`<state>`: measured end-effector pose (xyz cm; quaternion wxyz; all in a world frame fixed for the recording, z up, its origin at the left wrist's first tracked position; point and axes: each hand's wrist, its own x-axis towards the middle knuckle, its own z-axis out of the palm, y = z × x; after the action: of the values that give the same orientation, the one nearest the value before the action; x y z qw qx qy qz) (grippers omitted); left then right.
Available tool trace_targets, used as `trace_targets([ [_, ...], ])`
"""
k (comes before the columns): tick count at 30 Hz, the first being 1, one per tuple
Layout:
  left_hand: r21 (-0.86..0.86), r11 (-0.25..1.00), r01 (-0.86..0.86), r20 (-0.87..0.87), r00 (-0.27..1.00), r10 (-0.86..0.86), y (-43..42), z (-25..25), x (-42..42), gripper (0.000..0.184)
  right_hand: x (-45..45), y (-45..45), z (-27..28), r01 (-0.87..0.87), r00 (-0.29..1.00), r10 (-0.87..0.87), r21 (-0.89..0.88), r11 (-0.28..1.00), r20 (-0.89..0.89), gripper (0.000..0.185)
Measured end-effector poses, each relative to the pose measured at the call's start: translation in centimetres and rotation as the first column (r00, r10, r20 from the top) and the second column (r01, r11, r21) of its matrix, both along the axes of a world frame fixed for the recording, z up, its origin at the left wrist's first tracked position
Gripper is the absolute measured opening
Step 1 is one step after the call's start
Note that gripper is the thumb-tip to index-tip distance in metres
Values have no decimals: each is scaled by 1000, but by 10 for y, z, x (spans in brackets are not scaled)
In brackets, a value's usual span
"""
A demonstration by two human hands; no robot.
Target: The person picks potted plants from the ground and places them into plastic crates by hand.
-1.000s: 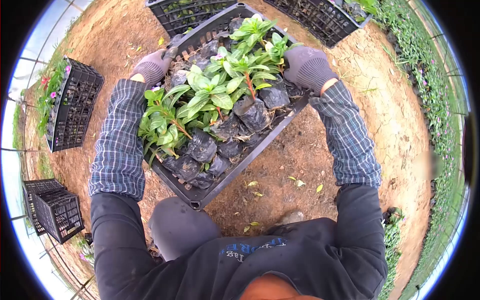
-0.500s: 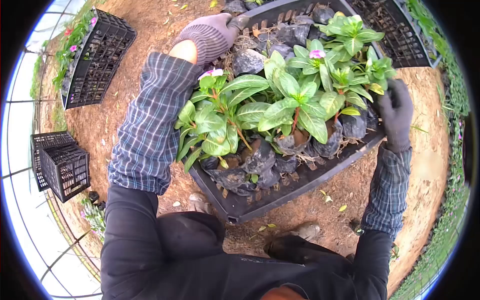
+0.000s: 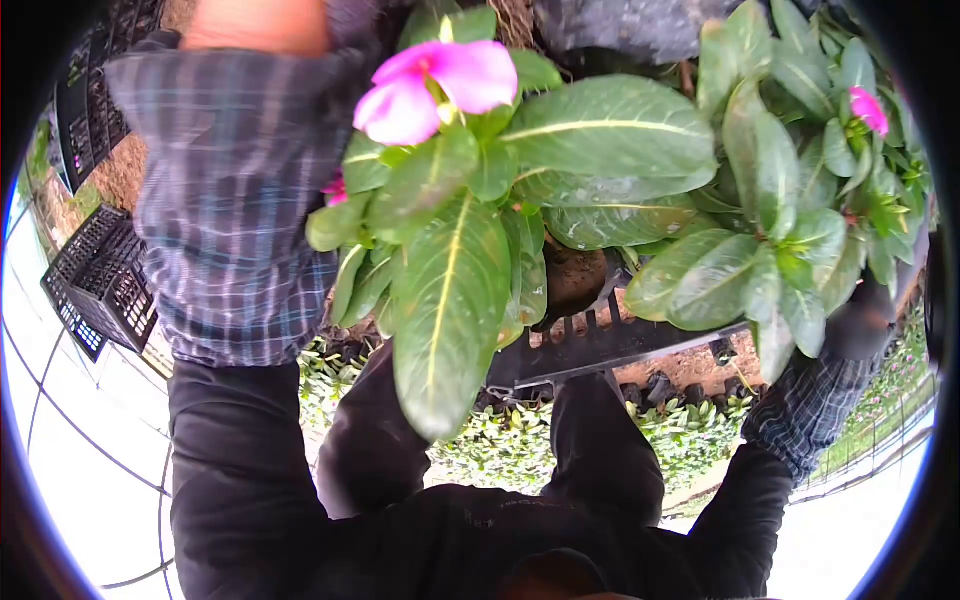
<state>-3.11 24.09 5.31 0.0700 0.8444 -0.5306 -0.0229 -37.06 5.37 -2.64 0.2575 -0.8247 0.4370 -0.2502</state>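
Observation:
A black plastic crate (image 3: 630, 350) is raised close to my head, its near rim showing below the leaves. Leafy flowering plants fill it; the nearest has a large pink flower (image 3: 430, 85) and broad green leaves (image 3: 455, 310). Another plant (image 3: 770, 250) stands to its right. A dark plastic grow bag (image 3: 640, 30) shows at the top. My left hand (image 3: 355, 28), in a dark glove, is at the crate's far left side, fingers hidden by the frame edge and plants. At the right end, my gloved right hand (image 3: 862, 325) grips the crate, blurred and partly behind leaves.
Black crates (image 3: 105, 280) are stacked on the left, with another crate (image 3: 95, 95) beyond them. Behind my legs lies a bed of green plants (image 3: 480, 440), edged by several small black bags (image 3: 660, 390). Brown soil (image 3: 690, 365) shows beneath the crate.
The crate of plants has come up off the ground and much nearer my head, carried by both hands. My view has shifted, with a plant bed now visible behind my legs.

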Motion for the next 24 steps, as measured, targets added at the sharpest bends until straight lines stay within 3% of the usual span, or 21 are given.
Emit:
trace_targets([
  [2, -11, 1000, 12, 30, 999, -12, 4, -11, 6, 38, -11, -1, -12, -52, 999, 51, 91, 994, 13, 40],
  [3, 86, 994, -69, -7, 998, 70, -4, -11, 11, 28, 6, 10, 1, -58, 992, 54, -37, 998, -111, 39],
  [4, 99, 993, -65, -10, 998, 66, -4, -6, 13, 34, 29, 26, 17, -73, 972, 31, -175, 982, -233, 39],
  [6, 69, 997, -17, -139, 990, 26, 1, -20, 24, 32, 36, 22, 24, 232, 890, -175, 88, 969, -421, 35],
  [8, 273, 958, -83, -190, 972, 139, -11, -5, 26, 31, 52, 24, 39, 258, 872, -244, -24, 966, -424, 34],
  [10, 339, 939, -59, -258, 954, 153, -10, 3, 28, 29, 55, 23, 37, 328, 768, -254, 20, 944, -588, 31],
  [11, 318, 946, -60, -251, 957, 146, -11, 6, 28, 29, 48, 20, 33, 331, 803, -253, 52, 942, -540, 31],
  [17, 403, 915, -12, -331, 930, 158, -20, 21, 33, 31, 62, 9, 48, 415, 630, -256, 39, 909, -733, 34],
  [21, 373, 927, -19, -316, 938, 146, -22, 19, 30, 33, 57, 4, 46, 454, 619, -214, 122, 882, -756, 34],
  [24, 391, 920, -4, -286, 950, 126, -21, 13, 30, 33, 48, 4, 38, 382, 655, -202, 88, 920, -728, 32],
])
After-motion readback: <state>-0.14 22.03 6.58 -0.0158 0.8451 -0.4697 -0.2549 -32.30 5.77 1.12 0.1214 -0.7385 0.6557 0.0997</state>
